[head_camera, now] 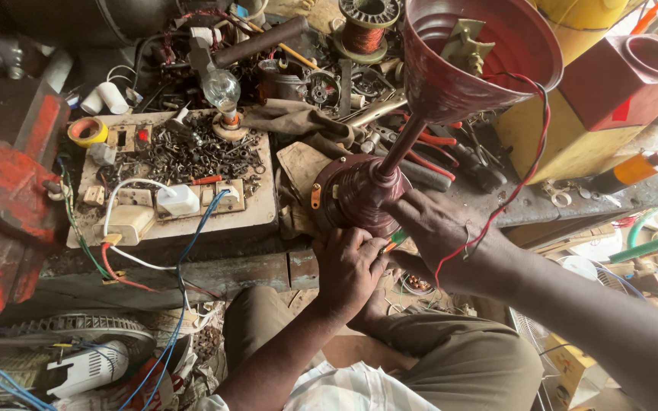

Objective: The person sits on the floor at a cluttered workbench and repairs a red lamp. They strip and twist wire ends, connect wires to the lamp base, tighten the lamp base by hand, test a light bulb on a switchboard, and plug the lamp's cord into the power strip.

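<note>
Nearest, dark red metal fan canopy cup [481,57], top edge cut off, on a rod above the maroon round motor housing [356,194] at the cluttered counter [230,262] edge. Right hand [439,228] grips the housing; left hand [350,266] pinches a mostly hidden small tool beneath.

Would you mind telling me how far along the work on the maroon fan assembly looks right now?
Done: the maroon rod joins the cup and lower housing. In hand: the right hand steadies the housing; the left hand works at its underside. Left: the red and black wires hang loose.
</note>
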